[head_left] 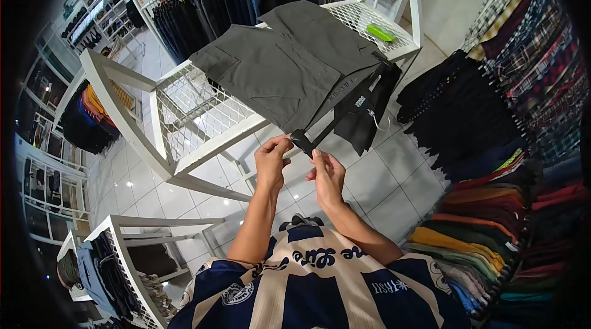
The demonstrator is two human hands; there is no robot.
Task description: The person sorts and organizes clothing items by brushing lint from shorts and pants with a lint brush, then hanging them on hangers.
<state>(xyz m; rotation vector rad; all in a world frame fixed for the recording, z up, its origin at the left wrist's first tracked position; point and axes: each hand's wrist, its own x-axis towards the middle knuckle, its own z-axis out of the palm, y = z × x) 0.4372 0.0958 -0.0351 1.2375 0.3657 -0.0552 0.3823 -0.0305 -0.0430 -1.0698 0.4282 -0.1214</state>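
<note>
Dark grey shorts (pixel 271 73) lie spread over a white mesh rack, their waistband toward me. A black clip hanger (pixel 333 125) runs along the waistband, with its pale hook (pixel 383 122) pointing away to the right. My left hand (pixel 271 159) is closed in a pinch at the near waistband corner, right at the hanger's black clip (pixel 301 142). From the other side, my right hand (pixel 328 176) grips that clip between thumb and bent fingers. The hanger's far clip (pixel 383 58) sits at the opposite waistband corner. Dark fabric hangs below the hanger bar.
The white mesh rack (pixel 203 158) stands before me, with a bright green object (pixel 380 33) on its right end. Hanging trousers (pixel 215 12) line the back. Plaid shirts (pixel 542 64) and folded coloured garments (pixel 474 230) crowd the right. Another white rack (pixel 123 255) stands at lower left.
</note>
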